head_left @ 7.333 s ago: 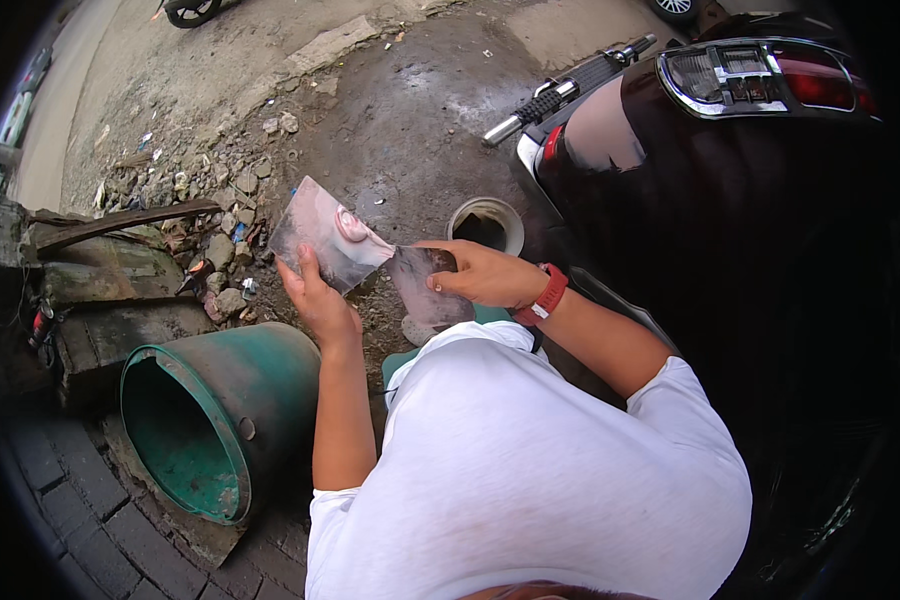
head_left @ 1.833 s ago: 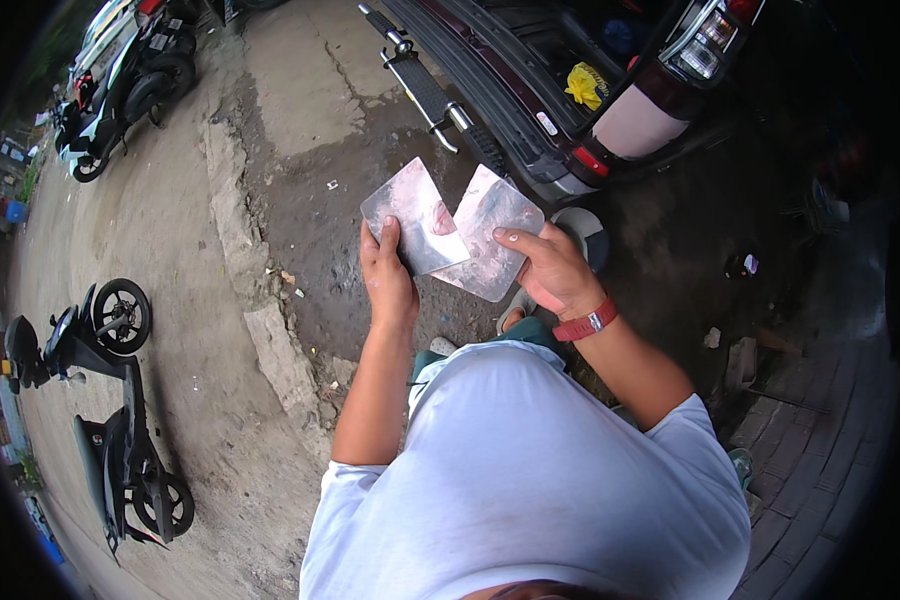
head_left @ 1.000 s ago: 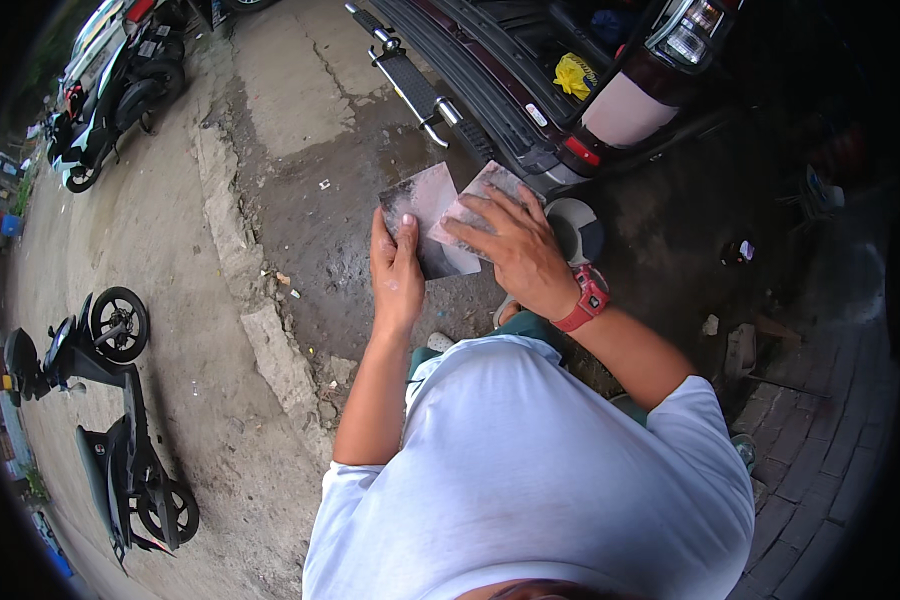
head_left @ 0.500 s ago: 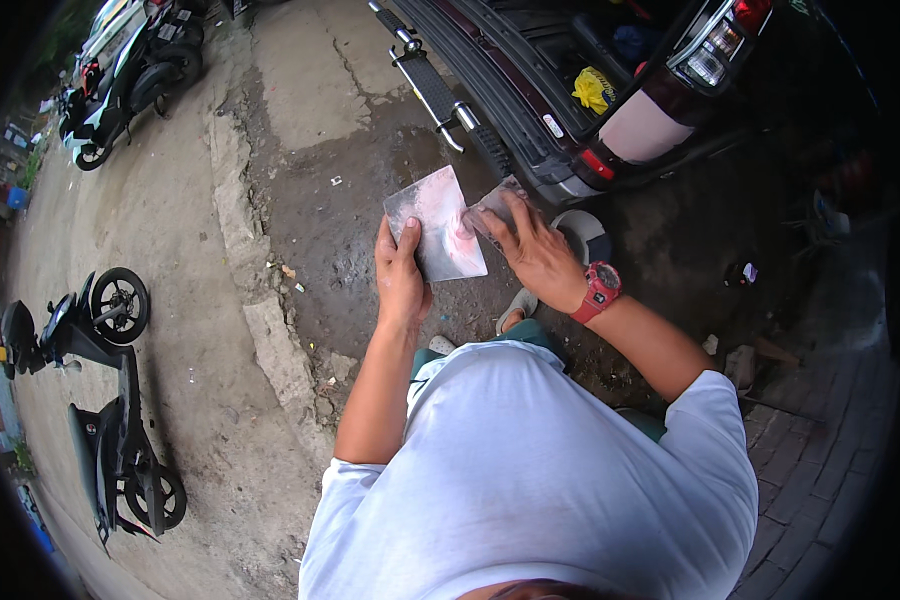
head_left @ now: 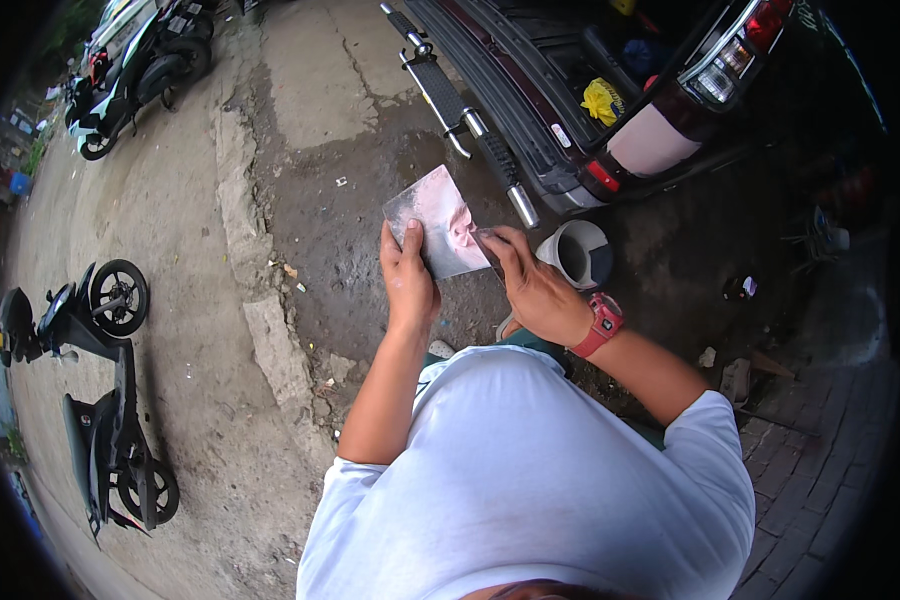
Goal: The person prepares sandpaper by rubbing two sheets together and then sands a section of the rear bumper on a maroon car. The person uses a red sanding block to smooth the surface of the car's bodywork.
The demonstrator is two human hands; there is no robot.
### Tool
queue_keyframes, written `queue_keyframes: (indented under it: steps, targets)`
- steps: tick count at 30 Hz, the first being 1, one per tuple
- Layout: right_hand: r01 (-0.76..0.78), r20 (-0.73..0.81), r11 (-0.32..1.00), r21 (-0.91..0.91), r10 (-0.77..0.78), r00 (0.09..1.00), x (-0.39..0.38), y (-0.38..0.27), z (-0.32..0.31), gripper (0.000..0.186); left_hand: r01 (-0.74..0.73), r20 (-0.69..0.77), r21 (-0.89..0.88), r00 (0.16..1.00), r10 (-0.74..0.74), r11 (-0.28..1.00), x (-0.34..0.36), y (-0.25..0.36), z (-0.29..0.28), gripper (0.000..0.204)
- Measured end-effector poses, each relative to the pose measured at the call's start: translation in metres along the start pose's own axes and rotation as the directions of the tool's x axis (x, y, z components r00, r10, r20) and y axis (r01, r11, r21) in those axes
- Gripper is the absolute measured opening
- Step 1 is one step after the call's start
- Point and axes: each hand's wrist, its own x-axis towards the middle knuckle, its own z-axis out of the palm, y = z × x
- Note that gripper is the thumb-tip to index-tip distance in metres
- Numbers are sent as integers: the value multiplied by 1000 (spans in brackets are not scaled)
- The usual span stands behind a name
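My left hand (head_left: 406, 275) holds a flat, square metallic plate (head_left: 426, 200) smeared with pink paste, its thumb on the near face. A lump of pink paste (head_left: 461, 229) sits at the plate's right side. My right hand (head_left: 548, 295), with a red watch at the wrist, grips a second, darker flat plate (head_left: 489, 254), seen nearly edge-on, at that paste and the first plate's right edge. My white shirt fills the lower middle.
A dark vehicle's rear (head_left: 530, 110) with a pink patch (head_left: 645, 145) stands upper right, a tubular metal step (head_left: 435, 85) beside it. A bucket (head_left: 575, 255) sits below it. A parked scooter (head_left: 110, 420) is left, more motorcycles (head_left: 150, 65) upper left, on cracked concrete (head_left: 210, 300).
Since earlier the view has turned toward the scooters. In the last second my right hand has tilted its plate nearly edge-on and drawn it right, uncovering the first plate and its pink lump.
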Motion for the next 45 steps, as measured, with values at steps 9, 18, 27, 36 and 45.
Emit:
queue_keyframes:
  steps: [9, 18, 27, 36, 45]
  targets:
    - [109, -174, 926, -362, -182, 968, 19, -7, -16, 48, -59, 93, 540, 996, 9, 839, -7, 6, 10, 72]
    - [375, -20, 893, -248, -392, 920, 0, -29, -32, 48, -164, -125, 65, 977, 171, 984, 10, 9, -14, 37]
    - [5, -73, 983, -185, -19, 997, 17, 35, -17, 71, 140, 83, 30, 986, -142, 990, -9, 12, 16, 41]
    - [-156, 135, 83, 984, 221, 966, 16, 1, -17, 52, -15, -36, 31, 999, 16, 999, 1, 15, 5, 43]
    - [-138, 65, 199, 970, 338, 939, 17, 47, -36, 40, 210, 90, 66, 972, -215, 976, -6, 36, 3, 45]
